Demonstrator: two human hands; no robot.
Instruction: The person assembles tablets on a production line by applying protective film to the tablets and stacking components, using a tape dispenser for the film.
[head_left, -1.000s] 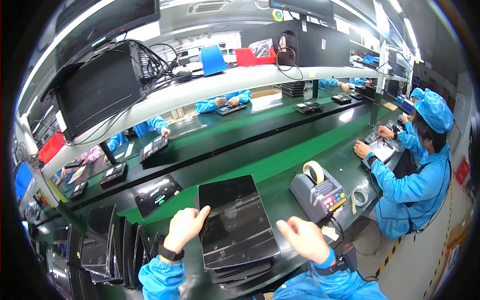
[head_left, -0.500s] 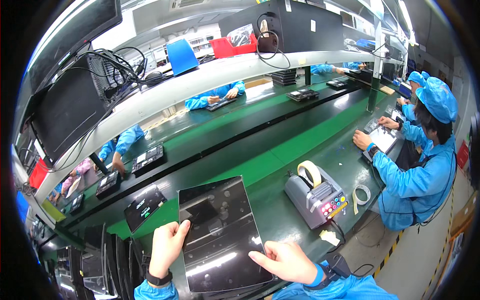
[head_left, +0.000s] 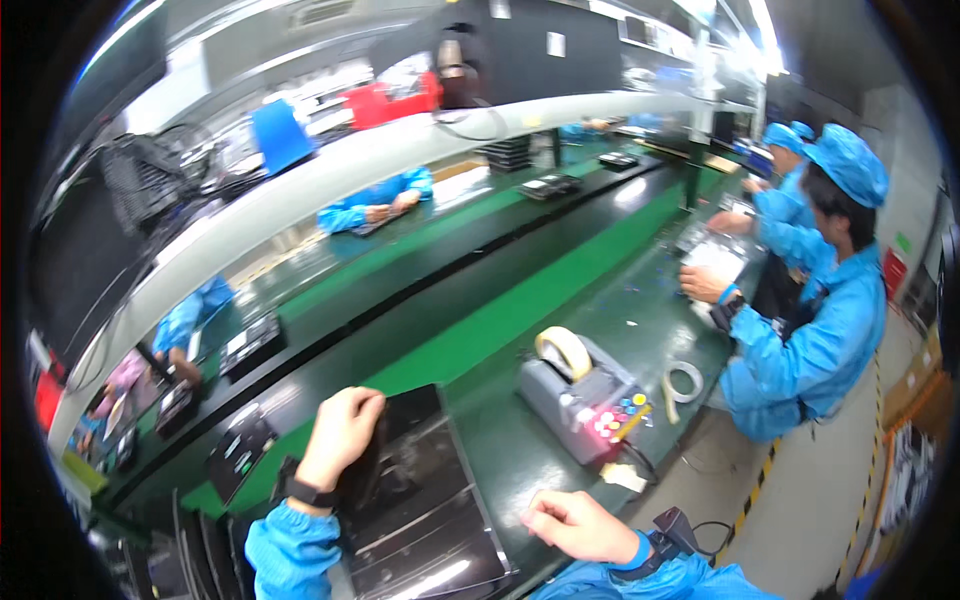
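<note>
A glossy dark screen panel (head_left: 425, 500), smudged and reflecting light, slants in front of me at the near edge of the bench. My left hand (head_left: 340, 440) is at its upper left edge, fingers curled closed against it; their tips are hidden. Just off the panel's right edge is my right hand (head_left: 585, 525), thumb and fingers drawn together. Blur hides whether anything small is between them. Beyond it stands a grey tape dispenser (head_left: 575, 400) with coloured buttons and a cream tape roll (head_left: 564, 354) on top.
A loose tape ring (head_left: 684, 382) lies right of the dispenser. Upright dark panels (head_left: 190, 550) stand at lower left, near another screen (head_left: 240, 455). A shelf beam (head_left: 350, 155) crosses overhead. A co-worker in blue (head_left: 815, 300) works at right; others sit across the bench.
My left hand has slid up the panel's left edge towards its top. My right hand has come off the panel's right edge. The whole view has shifted, and the panel sits lower in it.
</note>
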